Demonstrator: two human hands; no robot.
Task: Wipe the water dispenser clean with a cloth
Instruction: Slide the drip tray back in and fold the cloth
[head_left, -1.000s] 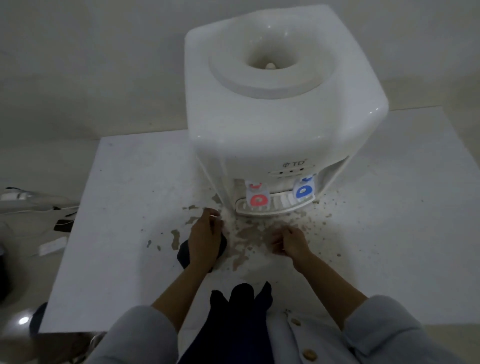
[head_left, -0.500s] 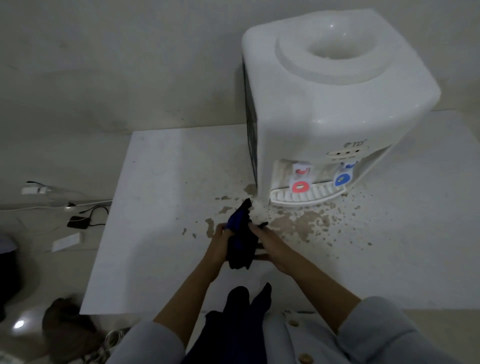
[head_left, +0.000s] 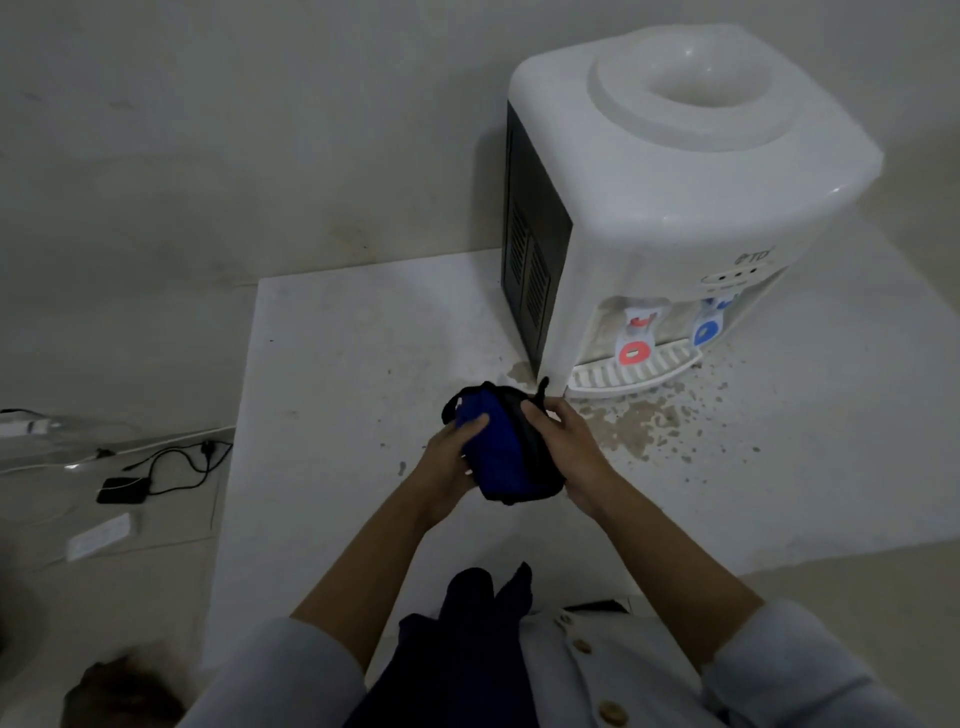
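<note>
A white tabletop water dispenser stands at the upper right on a white slab, with a red tap and a blue tap above its drip tray. Its left side panel is black and vented. Both hands hold a bunched dark blue cloth above the slab, just left of the dispenser's base. My left hand grips the cloth's left side. My right hand grips its right side, fingers curled over the dark edge.
Brown stains and flecks mark the slab in front of the drip tray. On the floor to the left lie a black adapter with a cable and a white power strip. A wall rises behind.
The cloth was lifted off the slab from under my left hand; now both hands hold it bunched. The view swung left, so the dispenser sits further right.
</note>
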